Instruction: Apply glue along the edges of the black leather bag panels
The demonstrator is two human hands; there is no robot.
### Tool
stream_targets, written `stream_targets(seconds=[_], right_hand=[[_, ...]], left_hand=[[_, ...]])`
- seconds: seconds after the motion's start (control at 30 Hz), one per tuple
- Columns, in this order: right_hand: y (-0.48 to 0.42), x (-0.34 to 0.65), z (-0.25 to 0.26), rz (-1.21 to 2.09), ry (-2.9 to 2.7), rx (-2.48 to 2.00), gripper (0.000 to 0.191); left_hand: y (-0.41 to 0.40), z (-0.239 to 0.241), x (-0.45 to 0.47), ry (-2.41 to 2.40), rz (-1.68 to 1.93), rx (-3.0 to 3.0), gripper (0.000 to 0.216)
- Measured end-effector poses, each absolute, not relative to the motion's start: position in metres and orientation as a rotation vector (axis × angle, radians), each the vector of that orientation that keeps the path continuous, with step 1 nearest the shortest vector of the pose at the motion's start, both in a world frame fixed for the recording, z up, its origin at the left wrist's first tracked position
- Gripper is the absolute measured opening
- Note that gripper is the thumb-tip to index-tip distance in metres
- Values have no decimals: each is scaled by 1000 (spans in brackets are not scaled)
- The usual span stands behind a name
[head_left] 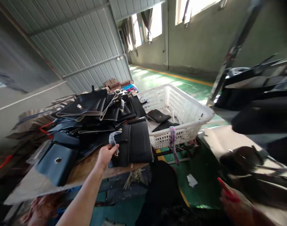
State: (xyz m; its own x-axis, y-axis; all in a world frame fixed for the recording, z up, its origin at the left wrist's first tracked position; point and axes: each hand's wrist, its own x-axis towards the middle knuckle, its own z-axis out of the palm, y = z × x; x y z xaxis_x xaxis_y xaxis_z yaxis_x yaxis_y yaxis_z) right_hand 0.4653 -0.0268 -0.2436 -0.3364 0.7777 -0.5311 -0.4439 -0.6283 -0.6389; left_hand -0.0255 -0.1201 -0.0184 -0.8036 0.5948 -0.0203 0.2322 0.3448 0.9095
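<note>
My left hand reaches out to a heap of black leather pieces on a wooden board. Its fingers are closed on a crumpled bit of clear plastic at the edge of a flat black wallet-like piece. A dark blue piece with a metal snap lies to the left of that hand. My right hand is low at the right, blurred, near a pale table. It is closed around a red thing that sticks out of it.
A white plastic basket with a few black pieces inside stands on a low frame beyond the board. Dark, blurred stacked pieces fill the right side. Green floor lies between. A corrugated metal wall stands behind the heap.
</note>
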Motion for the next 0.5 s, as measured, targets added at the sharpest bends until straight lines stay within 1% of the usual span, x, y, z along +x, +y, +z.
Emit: stream_targets(seconds=[0.03,0.1,0.23,0.3,0.37,0.5], right_hand=[[-32,466,-240,1982,-407,-1166,33],[-37,455,-225,1939,-258,-1258,39],[-36,414,-176,1963,-388,-1105,46],[-34,397,-152,1924,-502,-1052,48],[-31,384,-133,1847,-660,-1031,45],[-23,366,-108,1545,-1069,-1085,41]], left_hand=[[-118,-17,-27,2210,1510,715,42],[-118,-10,-32,2125,1654,672,43],[-124,0,-41,1964,1859,455,46],[-126,-2,-42,1932,1810,316,48],[-129,-9,-41,1954,1724,284,55],[-132,-23,-44,1985,1663,398,67]])
